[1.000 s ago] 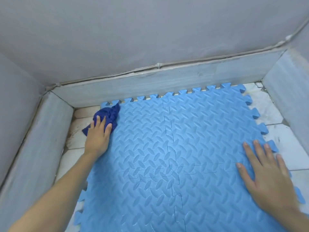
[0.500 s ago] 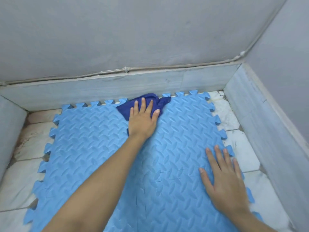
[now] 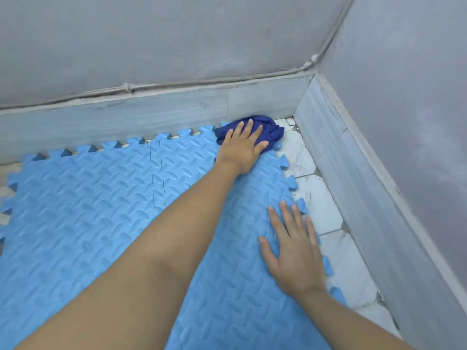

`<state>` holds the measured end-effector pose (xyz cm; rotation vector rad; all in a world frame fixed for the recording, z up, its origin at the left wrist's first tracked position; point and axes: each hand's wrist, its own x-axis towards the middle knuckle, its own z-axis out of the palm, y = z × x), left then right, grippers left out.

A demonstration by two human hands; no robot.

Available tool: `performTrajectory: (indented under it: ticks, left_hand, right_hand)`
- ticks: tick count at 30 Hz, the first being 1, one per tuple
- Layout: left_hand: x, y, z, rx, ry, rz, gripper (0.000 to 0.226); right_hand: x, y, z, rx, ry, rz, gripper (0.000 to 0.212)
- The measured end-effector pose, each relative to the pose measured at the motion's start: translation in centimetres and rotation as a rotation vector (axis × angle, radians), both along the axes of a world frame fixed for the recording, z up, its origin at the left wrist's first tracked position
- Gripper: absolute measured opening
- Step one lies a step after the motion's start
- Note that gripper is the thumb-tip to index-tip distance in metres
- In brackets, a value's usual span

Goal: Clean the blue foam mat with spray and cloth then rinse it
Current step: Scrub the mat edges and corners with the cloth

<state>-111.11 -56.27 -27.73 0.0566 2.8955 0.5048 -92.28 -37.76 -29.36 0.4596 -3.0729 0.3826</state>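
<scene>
Here the mat (image 3: 83, 223) fills the lower left and centre of the frame, lying on the floor (image 3: 326, 213) with its toothed far edge against the skirting (image 3: 126, 122) that crosses the upper half. At upper centre-right, on the mat's far corner, the left hand (image 3: 242, 147) presses flat with fingers straight on the crumpled cloth (image 3: 271, 131). Lower right, the right hand (image 3: 295, 253) lies spread, palm down, on the mat's right edge.
</scene>
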Motion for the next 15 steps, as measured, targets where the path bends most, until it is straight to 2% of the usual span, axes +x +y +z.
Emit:
performTrajectory:
  ticks: [3, 7, 10, 13, 15]
  left_hand:
    - [7.0, -2.8, -0.8, 0.017, 0.039, -0.011, 0.058]
    - [24.3, -10.1, -0.7, 0.040, -0.032, 0.038, 0.061]
    - [34.5, -16.7, -0.6, -0.036, -0.088, 0.271, 0.067]
    - [34.3, -19.4, -0.5, -0.078, -0.088, 0.577, 0.072]
    - [30.7, -18.6, -0.5, -0.098, -0.032, 0.632, 0.064]
  right_hand:
    - [0.0, 0.4, -0.1, 0.005, 0.008, 0.000, 0.062]
    - [0.1, 0.5, -0.2, 0.005, 0.025, -0.004, 0.061]
    - [-0.1, 0.6, -0.4, -0.003, 0.025, -0.015, 0.060]
    - [0.0, 0.5, -0.3, -0.020, 0.013, -0.015, 0.061]
    - [0.1, 0.6, -0.3, -0.029, 0.007, -0.014, 0.061]
